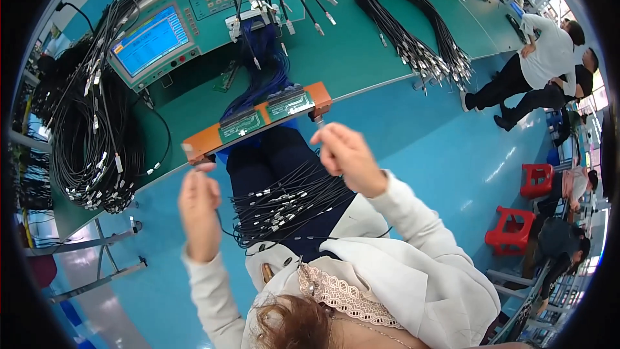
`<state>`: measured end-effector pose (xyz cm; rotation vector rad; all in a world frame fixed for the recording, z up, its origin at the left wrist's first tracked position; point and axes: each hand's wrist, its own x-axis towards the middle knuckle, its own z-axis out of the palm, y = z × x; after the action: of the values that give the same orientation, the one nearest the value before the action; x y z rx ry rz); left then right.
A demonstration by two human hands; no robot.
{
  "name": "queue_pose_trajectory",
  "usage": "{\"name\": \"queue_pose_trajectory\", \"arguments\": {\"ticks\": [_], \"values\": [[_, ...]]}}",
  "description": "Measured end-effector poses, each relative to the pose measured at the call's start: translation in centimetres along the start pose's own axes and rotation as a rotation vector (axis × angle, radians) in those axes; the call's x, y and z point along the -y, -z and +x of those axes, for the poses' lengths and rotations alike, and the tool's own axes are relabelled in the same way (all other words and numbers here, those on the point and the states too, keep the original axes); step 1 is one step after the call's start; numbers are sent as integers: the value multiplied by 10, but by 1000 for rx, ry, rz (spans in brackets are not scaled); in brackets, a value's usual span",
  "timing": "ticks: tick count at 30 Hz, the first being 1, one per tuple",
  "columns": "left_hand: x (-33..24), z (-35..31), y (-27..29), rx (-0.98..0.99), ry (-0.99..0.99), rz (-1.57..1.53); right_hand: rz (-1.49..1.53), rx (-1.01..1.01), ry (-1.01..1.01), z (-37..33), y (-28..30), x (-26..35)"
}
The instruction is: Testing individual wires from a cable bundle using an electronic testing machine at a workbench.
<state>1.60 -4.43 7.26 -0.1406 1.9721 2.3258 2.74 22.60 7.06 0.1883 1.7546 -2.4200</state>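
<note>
An orange test fixture (263, 116) with two green circuit boards lies slantwise along the table's front edge. At its right end, my right hand (349, 158) pinches the plug end of a black cable against a dark socket (315, 116). My left hand (200, 210) is closed at the socket under the fixture's left end, fingertips together. A black cable runs from it toward my lap; the plug itself is hidden by the fingers. Across my lap lies a bundle of black cables (284, 200) with white-tagged ends. Dark blue wires (261, 58) lead from the fixture to the tester.
The tester (152, 42) with a lit blue screen stands at the back left. Black cable bundles hang at the left (97, 155) and lie at the back right (420, 26). Red stools (510, 229) stand on the blue floor at right, near several people.
</note>
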Motion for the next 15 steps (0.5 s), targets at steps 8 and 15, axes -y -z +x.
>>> {"name": "queue_pose_trajectory", "arguments": {"ticks": [8, 15], "values": [[81, 26, -41, 97, 227, -178, -86, -87, -110, 47, 4, -70], [96, 38, -45, 72, 155, -153, -91, -141, -130, 65, 2, -72]]}}
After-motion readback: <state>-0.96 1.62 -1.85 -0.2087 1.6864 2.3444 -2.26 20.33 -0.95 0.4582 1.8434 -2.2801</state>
